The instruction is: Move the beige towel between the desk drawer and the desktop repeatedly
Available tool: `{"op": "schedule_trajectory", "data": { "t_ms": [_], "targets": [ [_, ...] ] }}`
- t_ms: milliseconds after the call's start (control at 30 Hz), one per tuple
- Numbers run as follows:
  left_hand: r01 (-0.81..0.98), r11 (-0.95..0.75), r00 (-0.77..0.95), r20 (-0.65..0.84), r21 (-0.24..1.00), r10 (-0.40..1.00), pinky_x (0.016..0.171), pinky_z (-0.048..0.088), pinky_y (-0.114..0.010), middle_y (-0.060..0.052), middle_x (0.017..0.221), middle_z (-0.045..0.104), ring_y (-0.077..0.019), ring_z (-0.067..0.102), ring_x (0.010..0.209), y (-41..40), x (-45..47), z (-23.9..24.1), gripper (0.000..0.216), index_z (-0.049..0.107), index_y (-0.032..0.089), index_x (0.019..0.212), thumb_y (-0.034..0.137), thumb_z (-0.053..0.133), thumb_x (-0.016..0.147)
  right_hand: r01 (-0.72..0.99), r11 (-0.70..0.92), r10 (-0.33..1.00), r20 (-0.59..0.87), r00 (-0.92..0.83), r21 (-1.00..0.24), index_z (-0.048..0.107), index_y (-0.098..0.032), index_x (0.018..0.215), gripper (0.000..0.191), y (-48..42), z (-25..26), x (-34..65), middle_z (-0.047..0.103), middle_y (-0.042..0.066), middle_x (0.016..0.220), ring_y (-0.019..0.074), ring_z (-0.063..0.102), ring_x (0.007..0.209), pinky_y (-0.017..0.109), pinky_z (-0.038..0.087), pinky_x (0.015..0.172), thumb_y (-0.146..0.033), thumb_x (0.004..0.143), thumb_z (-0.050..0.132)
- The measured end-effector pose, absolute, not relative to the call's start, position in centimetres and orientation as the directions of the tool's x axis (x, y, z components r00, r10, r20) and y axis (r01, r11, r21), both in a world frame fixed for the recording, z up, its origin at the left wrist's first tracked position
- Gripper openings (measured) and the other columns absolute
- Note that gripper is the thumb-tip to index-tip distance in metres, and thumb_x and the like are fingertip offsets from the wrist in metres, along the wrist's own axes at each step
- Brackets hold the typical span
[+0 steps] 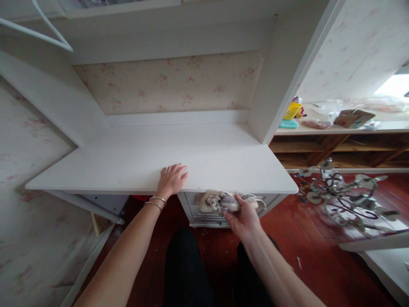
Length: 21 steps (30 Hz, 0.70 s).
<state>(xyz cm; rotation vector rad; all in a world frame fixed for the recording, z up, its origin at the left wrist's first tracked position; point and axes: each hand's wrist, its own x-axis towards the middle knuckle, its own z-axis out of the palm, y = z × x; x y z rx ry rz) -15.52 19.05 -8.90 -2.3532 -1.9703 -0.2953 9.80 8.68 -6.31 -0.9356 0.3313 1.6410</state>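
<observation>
A white desk point(191, 149) stretches in front of me, with a raised hutch over its back. Near the front edge, my left hand point(173, 178) rests palm down on the desktop, its fingers spread and holding nothing. My right hand point(244, 217) grips a crumpled, patterned cloth point(212, 201) just in front of the desk's edge. Behind the cloth, the drawer unit point(209, 221) under the desktop is partly hidden. Thumb and fingers close around the middle of the cloth, and its ends stick out on both sides.
On the red floor at right lies a chandelier point(345, 198) with several arms. Beyond it, a low wooden shelf point(338, 147) carries plastic bags, a yellow item point(292, 111) and a brown box point(353, 118). A white piece of furniture point(383, 260) stands at lower right.
</observation>
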Motion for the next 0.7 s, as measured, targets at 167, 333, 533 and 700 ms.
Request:
{"op": "schedule_trajectory", "data": {
  "t_ms": [167, 333, 533, 700],
  "targets": [
    [0.981, -0.178, 0.160, 0.196, 0.076, 0.967, 0.116, 0.029, -0.050, -0.002, 0.152, 0.051, -0.0273, 0.046, 0.136, 19.2, -15.7, -9.2, 0.048, 0.055, 0.034, 0.140, 0.052, 0.035, 0.100, -0.929, -0.349, 0.740, -0.644, -0.194, -0.122, 0.063, -0.013, 0.110, 0.021, 9.0, -6.8, 2.3, 0.074, 0.006, 0.085, 0.0192, 0.072, 0.078, 0.032, 0.061, 0.071, -0.017, 0.100, 0.045],
    [0.979, -0.191, 0.171, 0.218, 0.074, 0.961, 0.116, 0.030, -0.049, -0.003, 0.151, 0.052, -0.0273, 0.046, 0.136, 19.3, -15.7, -9.2, 0.048, 0.056, 0.033, 0.139, 0.052, 0.036, 0.100, -0.951, -0.302, 0.744, -0.640, -0.193, -0.065, 0.062, -0.013, 0.119, 0.028, 10.1, -9.6, -2.7, 0.075, 0.006, 0.087, 0.0191, 0.073, 0.082, 0.035, 0.060, 0.081, -0.017, 0.100, 0.042],
    [0.980, -0.183, 0.163, 0.210, 0.078, 0.964, 0.116, 0.030, -0.047, -0.001, 0.150, 0.052, -0.0257, 0.047, 0.135, 19.4, -15.7, -9.0, 0.047, 0.057, 0.035, 0.138, 0.053, 0.035, 0.100, -0.947, -0.308, 0.634, -0.762, -0.134, -0.090, 0.064, -0.017, 0.117, 0.029, 11.5, -15.2, -4.4, 0.074, 0.004, 0.081, 0.0194, 0.072, 0.078, 0.037, 0.059, 0.080, -0.016, 0.097, 0.042],
    [0.980, -0.177, 0.157, 0.194, 0.089, 0.968, 0.117, 0.029, -0.048, 0.000, 0.151, 0.052, -0.0255, 0.046, 0.135, 19.3, -15.7, -8.8, 0.048, 0.056, 0.036, 0.138, 0.054, 0.033, 0.100, -0.919, -0.342, 0.659, -0.747, -0.084, -0.198, 0.064, -0.021, 0.110, 0.033, 11.4, -18.9, -1.2, 0.072, 0.000, 0.075, 0.0166, 0.069, 0.063, 0.032, 0.059, 0.066, -0.010, 0.094, 0.037]
  ]
}}
